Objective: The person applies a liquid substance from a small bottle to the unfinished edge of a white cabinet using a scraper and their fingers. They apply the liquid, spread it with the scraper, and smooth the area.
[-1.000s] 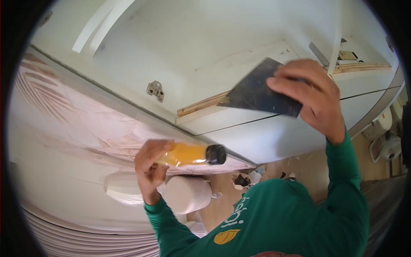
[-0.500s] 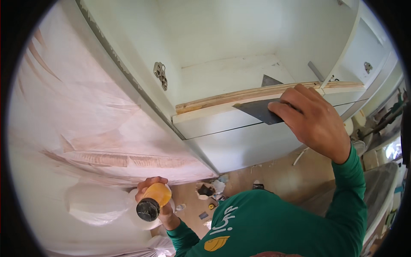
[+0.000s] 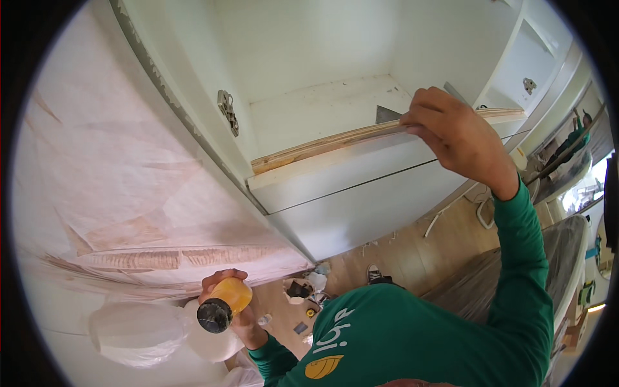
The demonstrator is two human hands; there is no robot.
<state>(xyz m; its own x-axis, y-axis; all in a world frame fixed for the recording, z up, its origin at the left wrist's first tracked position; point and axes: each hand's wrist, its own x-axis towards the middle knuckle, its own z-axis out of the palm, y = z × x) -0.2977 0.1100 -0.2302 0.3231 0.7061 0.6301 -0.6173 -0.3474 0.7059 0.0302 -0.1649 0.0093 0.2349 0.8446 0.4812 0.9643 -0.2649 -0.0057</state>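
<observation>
My right hand (image 3: 458, 138) is raised to the bare wooden front edge (image 3: 322, 147) of a white cabinet shelf and grips a flat grey metal scraper blade (image 3: 388, 114), which lies on the shelf top behind my fingers. My left hand (image 3: 222, 300) hangs low at my side, shut on a tool with a yellow-orange handle and a black end cap (image 3: 215, 315); its working end is hidden. A green long sleeve covers each arm.
A metal hinge plate (image 3: 226, 111) sits on the cabinet's left inner wall, another (image 3: 529, 85) at upper right. Plastic sheeting and masking paper (image 3: 122, 213) cover the surface to the left. Small debris lies on the wooden floor (image 3: 412, 251) below.
My right hand has brought the scraper down onto the shelf's edge and pushed it further in. My left hand has dropped from chest height to my side with the yellow-handled tool.
</observation>
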